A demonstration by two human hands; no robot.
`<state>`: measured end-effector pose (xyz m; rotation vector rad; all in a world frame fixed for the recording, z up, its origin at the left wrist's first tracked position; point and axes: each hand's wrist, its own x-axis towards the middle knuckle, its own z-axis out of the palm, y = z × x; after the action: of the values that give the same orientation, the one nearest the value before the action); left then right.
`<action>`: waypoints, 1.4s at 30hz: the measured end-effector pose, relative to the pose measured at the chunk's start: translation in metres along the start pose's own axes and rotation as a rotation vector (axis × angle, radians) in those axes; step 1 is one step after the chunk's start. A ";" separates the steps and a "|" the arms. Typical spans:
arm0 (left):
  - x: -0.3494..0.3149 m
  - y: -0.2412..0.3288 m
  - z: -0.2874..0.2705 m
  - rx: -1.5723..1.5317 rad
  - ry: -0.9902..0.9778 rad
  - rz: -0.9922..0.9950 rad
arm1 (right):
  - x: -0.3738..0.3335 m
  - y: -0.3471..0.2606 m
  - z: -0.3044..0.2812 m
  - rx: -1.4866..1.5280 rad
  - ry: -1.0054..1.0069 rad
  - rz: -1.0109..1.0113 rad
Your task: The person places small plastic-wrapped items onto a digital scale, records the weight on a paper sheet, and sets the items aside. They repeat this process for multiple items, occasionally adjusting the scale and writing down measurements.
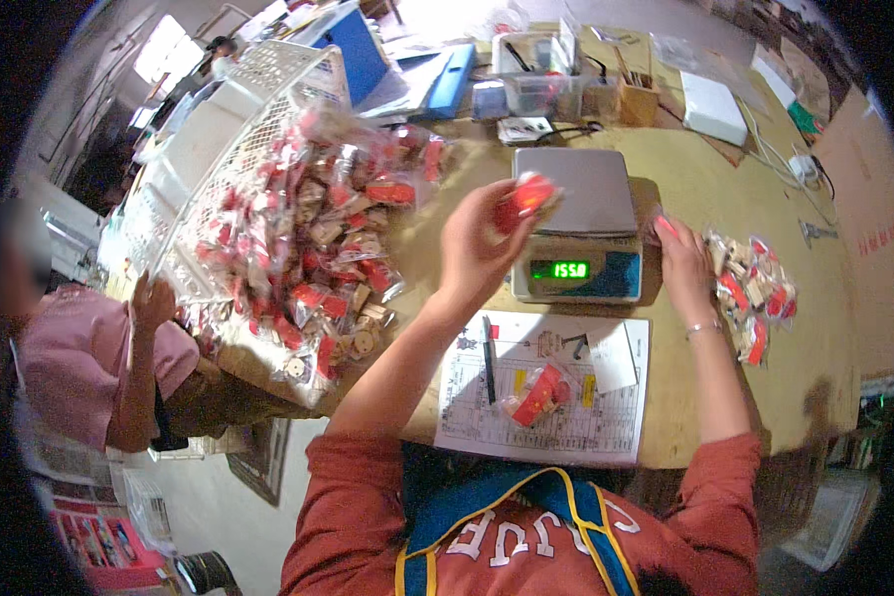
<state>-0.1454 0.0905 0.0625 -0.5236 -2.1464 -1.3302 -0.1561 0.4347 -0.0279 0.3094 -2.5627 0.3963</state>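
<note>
My left hand is raised over the left edge of a digital scale. Its fingers are closed on a clear plastic packet with red in it. The scale has a bare grey plate and a lit green display. Close to the scale's right side is my right hand, fingers pressed together; something reddish and shiny shows at the tips, too small to name. Right of that hand lies a small pile of packets with wooden pieces and red cards. A single packet rests on a printed sheet.
A large heap of similar packets spills from a white plastic crate at left. A pen lies on the sheet. A clear bin, wooden pen holder and white box stand behind. Another person sits at left.
</note>
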 end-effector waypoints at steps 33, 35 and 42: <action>-0.286 -0.113 -0.369 1.064 0.631 -0.575 | -0.048 0.128 0.004 -0.229 0.012 0.097; -0.274 -0.145 -0.395 1.076 0.661 -0.541 | -0.047 0.129 0.003 -0.269 0.001 0.084; -0.214 -0.199 -0.424 0.937 0.665 -0.807 | -0.046 0.123 0.000 -0.345 -0.049 0.164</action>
<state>0.0091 -0.3858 -0.0593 1.0820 -2.0958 -0.5069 -0.1535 0.5559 -0.0788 -0.0173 -2.6530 -0.0002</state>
